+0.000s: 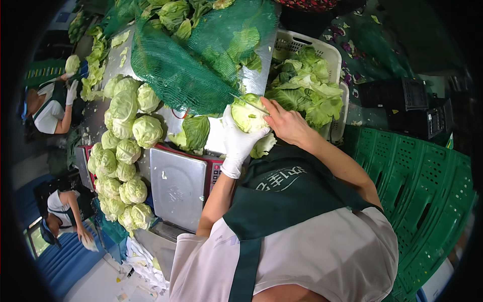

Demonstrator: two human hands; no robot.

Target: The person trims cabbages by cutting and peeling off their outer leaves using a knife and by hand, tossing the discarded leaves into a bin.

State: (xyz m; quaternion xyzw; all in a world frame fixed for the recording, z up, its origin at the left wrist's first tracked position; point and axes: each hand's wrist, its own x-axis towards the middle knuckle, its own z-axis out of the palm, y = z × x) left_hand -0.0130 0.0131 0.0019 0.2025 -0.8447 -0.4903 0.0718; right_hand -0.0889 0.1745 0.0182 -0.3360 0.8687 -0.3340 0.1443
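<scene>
My left hand [240,141], in a white glove, cups a trimmed cabbage head [248,116] from below and the left. My bare right hand [283,120] grips a knife [249,103], its thin blade lying across the top of the cabbage; the handle is hidden in my fingers. A loose cabbage leaf [264,145] hangs just below the cabbage, by my apron. To the left of my glove, a darker green cabbage piece [195,133] rests on the metal table [216,136]. A green mesh sack [177,81] with cabbages and leaves lies beyond my hands.
Many pale cabbages [128,151] are piled along the table's left side, beside a digital scale [177,187]. At right stand a white crate [334,60] of leaves [315,90] and green plastic crates [422,188]. Two co-workers [53,105] work at far left.
</scene>
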